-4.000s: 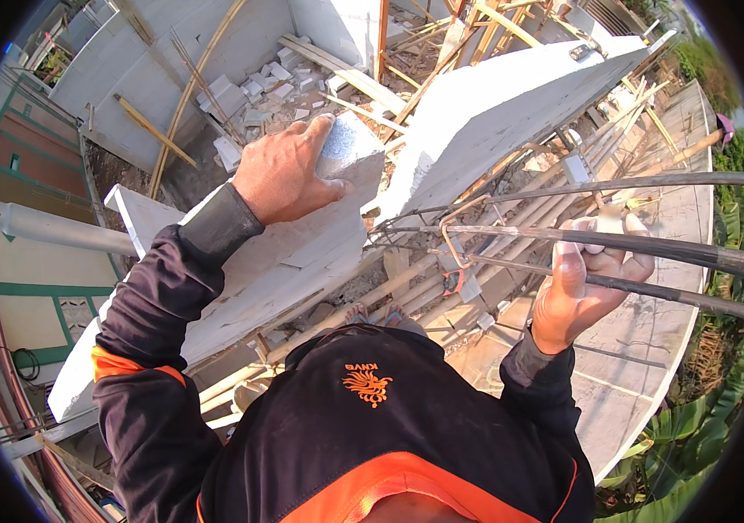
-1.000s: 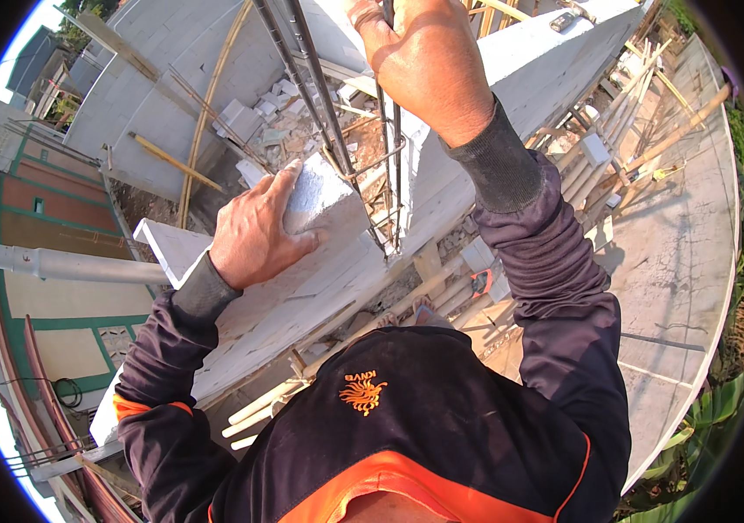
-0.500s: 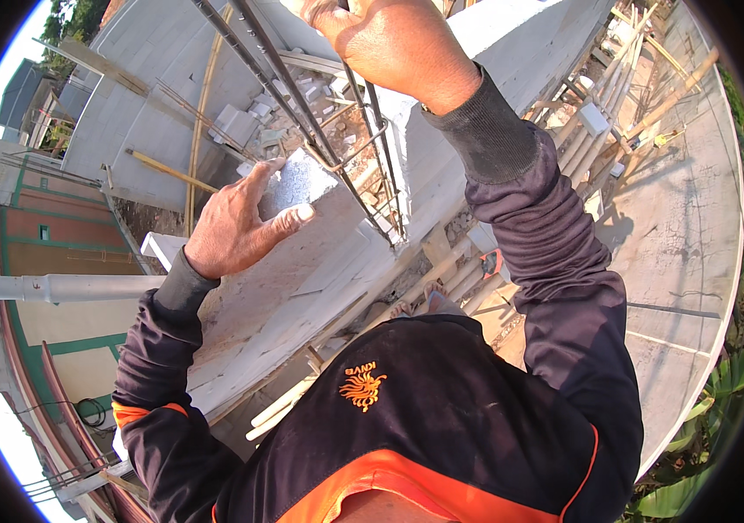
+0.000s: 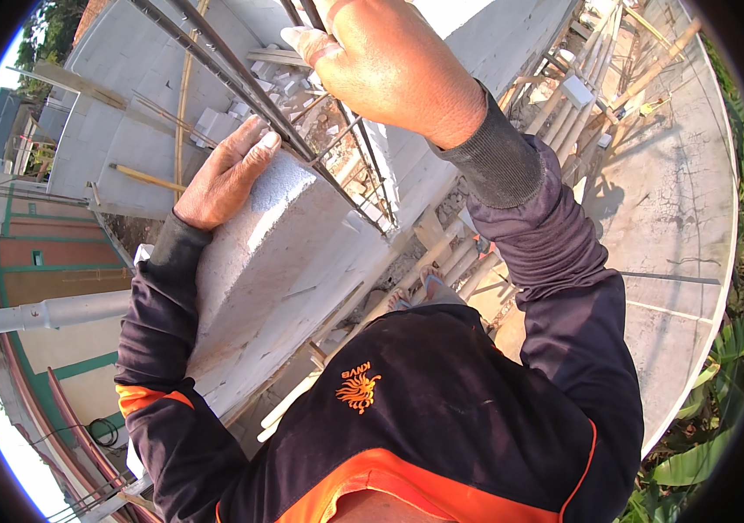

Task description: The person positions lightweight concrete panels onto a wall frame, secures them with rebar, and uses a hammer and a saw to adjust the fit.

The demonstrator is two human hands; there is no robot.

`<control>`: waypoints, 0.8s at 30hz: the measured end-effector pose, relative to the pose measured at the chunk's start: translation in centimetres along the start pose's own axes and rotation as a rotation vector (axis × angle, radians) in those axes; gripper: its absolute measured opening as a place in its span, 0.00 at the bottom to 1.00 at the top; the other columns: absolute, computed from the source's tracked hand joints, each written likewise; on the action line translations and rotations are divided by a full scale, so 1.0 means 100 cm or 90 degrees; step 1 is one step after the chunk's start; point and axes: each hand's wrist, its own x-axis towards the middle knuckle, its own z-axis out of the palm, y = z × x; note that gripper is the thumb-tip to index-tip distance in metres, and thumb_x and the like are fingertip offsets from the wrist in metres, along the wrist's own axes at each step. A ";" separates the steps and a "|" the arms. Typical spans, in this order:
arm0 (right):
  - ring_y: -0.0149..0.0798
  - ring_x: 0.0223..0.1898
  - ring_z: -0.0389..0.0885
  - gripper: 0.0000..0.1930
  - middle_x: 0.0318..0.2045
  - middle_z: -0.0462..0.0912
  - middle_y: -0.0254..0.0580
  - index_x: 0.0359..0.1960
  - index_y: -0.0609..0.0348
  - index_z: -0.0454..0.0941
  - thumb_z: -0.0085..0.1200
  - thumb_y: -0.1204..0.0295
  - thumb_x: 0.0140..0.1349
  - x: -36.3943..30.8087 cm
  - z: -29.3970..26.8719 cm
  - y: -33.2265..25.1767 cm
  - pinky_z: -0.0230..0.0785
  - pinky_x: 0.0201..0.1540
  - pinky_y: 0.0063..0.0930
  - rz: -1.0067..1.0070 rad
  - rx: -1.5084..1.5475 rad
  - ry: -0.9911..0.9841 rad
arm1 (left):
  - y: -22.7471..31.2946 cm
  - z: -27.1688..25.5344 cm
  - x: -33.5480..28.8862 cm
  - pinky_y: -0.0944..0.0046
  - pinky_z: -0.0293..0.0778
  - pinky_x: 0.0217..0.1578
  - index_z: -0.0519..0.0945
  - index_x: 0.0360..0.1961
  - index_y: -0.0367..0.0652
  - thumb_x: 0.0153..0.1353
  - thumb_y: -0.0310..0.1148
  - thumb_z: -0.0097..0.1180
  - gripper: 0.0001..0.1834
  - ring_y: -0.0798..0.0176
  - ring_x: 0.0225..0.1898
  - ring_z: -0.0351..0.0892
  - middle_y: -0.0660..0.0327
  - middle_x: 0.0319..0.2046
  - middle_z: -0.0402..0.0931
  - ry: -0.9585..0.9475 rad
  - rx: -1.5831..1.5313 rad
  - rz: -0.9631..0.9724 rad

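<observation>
Dark steel reinforcing bars [image 4: 231, 71] rise in a tied cage at the end of a pale block wall [image 4: 267, 248]. My left hand [image 4: 224, 177] lies on the wall's grey top edge, fingers extended, the fingertips close beside the nearer bars. Whether they touch the steel is hard to tell. Higher up, my right hand [image 4: 402, 74] is closed around the farther reinforcing bars [image 4: 304, 12]; its thumb points left, and the back of the hand hides most of the grip. A thin cross tie [image 4: 337, 139] joins the bars below my hands.
White block pieces [image 4: 280, 80] lie heaped beyond the cage. Bamboo poles [image 4: 577, 122] and rubble run along the right of the wall, beside a concrete surface [image 4: 664, 227]. A grey pipe [image 4: 49, 315] crosses on the left. My feet [image 4: 431, 283] show far below.
My left hand has moved up and toward the bars, its spread thumb drawing in toward the fingers. My right hand has come slightly lower in view. The whole view has shifted a little.
</observation>
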 end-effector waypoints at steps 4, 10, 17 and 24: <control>0.63 0.31 0.80 0.14 0.27 0.77 0.66 0.45 0.78 0.70 0.48 0.78 0.62 -0.004 0.010 0.010 0.72 0.32 0.45 -0.061 0.051 0.074 | 0.000 -0.005 0.002 0.61 0.65 0.63 0.69 0.65 0.32 0.74 0.38 0.50 0.26 0.60 0.60 0.71 0.48 0.60 0.74 -0.033 0.084 0.024; 0.59 0.38 0.80 0.08 0.34 0.79 0.61 0.41 0.67 0.76 0.50 0.75 0.65 0.015 0.006 0.025 0.72 0.40 0.41 -0.012 0.075 0.012 | 0.022 0.008 0.000 0.61 0.68 0.61 0.66 0.66 0.31 0.72 0.36 0.54 0.27 0.60 0.58 0.73 0.49 0.57 0.76 -0.066 -0.047 0.018; 0.56 0.33 0.78 0.09 0.29 0.77 0.55 0.34 0.67 0.76 0.53 0.72 0.66 0.013 0.015 0.019 0.71 0.40 0.44 0.042 0.154 0.056 | 0.007 0.002 -0.006 0.55 0.65 0.66 0.62 0.68 0.31 0.62 0.46 0.68 0.43 0.49 0.64 0.72 0.42 0.58 0.74 0.000 0.105 -0.002; 0.57 0.33 0.76 0.05 0.32 0.76 0.57 0.31 0.67 0.75 0.50 0.77 0.62 0.003 0.023 0.061 0.71 0.40 0.45 -0.295 -0.102 0.089 | 0.025 0.006 -0.007 0.50 0.64 0.67 0.62 0.68 0.31 0.44 0.60 0.77 0.61 0.45 0.64 0.72 0.39 0.60 0.72 -0.022 0.157 0.024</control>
